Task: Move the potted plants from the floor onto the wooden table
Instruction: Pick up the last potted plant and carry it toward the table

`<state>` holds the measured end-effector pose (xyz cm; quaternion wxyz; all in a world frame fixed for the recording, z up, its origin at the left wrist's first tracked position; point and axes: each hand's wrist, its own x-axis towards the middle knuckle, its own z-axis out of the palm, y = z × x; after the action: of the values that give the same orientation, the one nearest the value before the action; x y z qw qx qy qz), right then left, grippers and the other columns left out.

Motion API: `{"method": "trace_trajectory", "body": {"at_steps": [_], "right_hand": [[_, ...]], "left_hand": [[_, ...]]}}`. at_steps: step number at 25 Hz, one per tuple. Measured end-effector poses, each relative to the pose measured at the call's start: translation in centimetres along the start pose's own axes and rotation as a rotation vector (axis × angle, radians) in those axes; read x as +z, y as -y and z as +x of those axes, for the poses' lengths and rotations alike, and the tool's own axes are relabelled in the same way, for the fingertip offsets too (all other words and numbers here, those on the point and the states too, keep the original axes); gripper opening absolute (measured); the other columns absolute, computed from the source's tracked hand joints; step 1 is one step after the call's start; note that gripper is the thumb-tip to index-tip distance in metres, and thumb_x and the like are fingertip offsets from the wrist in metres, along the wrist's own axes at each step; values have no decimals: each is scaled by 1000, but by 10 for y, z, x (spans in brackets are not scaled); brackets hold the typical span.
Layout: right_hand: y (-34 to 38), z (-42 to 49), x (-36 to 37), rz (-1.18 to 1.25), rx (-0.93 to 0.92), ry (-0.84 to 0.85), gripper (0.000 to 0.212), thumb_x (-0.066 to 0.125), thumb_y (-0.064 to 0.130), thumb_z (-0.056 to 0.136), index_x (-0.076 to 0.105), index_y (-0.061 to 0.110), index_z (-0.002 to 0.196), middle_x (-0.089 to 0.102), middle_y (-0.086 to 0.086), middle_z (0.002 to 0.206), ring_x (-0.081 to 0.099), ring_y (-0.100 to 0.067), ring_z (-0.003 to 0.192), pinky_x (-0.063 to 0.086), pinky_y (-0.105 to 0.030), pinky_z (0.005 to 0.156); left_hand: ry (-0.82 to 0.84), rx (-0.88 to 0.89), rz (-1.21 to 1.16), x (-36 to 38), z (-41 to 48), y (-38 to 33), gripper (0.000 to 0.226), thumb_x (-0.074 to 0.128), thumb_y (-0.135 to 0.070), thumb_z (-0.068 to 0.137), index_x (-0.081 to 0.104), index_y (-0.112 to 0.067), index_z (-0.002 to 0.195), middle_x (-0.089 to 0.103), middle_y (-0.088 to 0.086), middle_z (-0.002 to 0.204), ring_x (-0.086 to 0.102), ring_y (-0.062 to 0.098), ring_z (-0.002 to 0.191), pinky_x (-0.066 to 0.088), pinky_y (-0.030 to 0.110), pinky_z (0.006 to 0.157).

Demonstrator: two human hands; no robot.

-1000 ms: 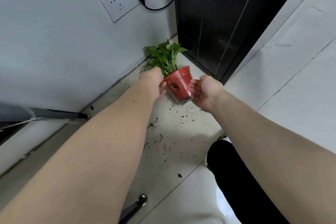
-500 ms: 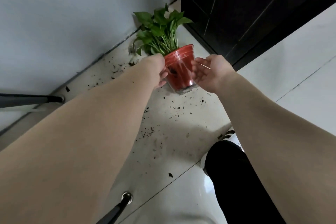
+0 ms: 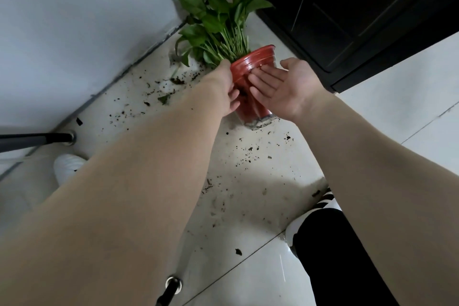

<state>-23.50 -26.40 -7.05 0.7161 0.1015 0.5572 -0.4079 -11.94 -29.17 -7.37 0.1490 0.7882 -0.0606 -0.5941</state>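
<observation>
Pot: a red plant pot (image 3: 250, 74) is leaning tilted above the tiled floor (image 3: 248, 181), green leaves (image 3: 218, 20) pointing toward the wall (image 3: 74, 20).
Left hand (image 3: 227, 92): its grip is wrapping the pot's left side.
Right hand (image 3: 280, 87): palm is lying open, fingers flat on the pot's wall.
Base: possibly lifting clear; contact unclear.
Floor: scattered soil (image 3: 243, 154) is lying around.

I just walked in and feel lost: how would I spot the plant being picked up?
Find the dark door where it meets the pale wall. On the soil-strewn floor there, between both hands, sits a red pot with leafy green stems, the only colourful thing.
</observation>
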Motion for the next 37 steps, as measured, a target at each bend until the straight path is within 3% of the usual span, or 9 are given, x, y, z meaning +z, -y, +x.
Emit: {"method": "trace_trajectory", "body": {"at_steps": [5,10,15,17,19,24,30,34,37], "right_hand": [[3,-5,2,-46,-7,-30,33,39,24,99,63,3,108,72,-11,108,69,-24,96,55,-36,82],[-13,-16,-9,-303,-14,-204,26,50,31,93,63,10,90,68,-6,89,64,-23,79,53,-34,76],[-15,-29,-25,-373,-120,-389,33,58,39,89,60,10,105,63,-2,85,64,-20,79,58,-36,73],[-24,-33,-34,-473,-153,-464,31,56,33,91,59,10,111,57,-3,81,57,-19,70,58,-42,81],[-33,-39,-43,-501,-105,-510,26,54,20,91,59,9,115,54,-3,81,51,-17,66,58,-39,77],[-83,-86,-58,-396,169,-432,13,46,11,93,54,13,103,47,-5,83,46,-18,72,46,-34,57],[-133,-161,-47,-415,275,-293,13,48,2,92,54,5,81,49,-13,70,46,-22,57,53,-49,87],[-137,-217,-36,-535,251,-225,16,46,1,92,54,-2,78,54,-20,77,52,-32,66,53,-58,86],[-128,-265,-29,-522,185,-163,9,46,0,88,54,1,84,56,-17,80,54,-28,67,55,-52,78]], "left_hand": [[3,-53,-85,-13,-1,-9,29,61,-40,91,61,-14,78,51,-7,45,48,6,50,50,34,80],[58,-21,-140,-30,-10,31,16,64,-30,90,58,-16,83,55,-7,67,54,7,67,46,39,95],[115,34,-47,-30,-21,65,22,67,-29,90,61,-11,101,68,2,84,62,15,72,54,37,85],[130,49,-17,-29,-28,78,16,63,-25,94,58,-10,97,70,8,82,68,21,71,58,37,79],[95,67,10,-29,-36,91,16,62,-26,95,57,-11,97,73,9,76,73,22,66,60,34,68],[-79,62,87,-64,-47,143,21,65,-32,80,69,-15,93,77,12,85,75,31,74,61,45,80],[-164,18,3,-136,-104,184,22,70,-27,73,66,-10,85,75,16,80,74,35,65,61,46,75],[-184,106,-41,-162,-172,184,17,67,-22,82,64,-9,92,70,5,74,74,30,60,62,38,69],[-188,210,-86,-172,-232,178,22,66,-21,86,61,-12,106,69,8,93,74,28,59,58,29,58]]}}
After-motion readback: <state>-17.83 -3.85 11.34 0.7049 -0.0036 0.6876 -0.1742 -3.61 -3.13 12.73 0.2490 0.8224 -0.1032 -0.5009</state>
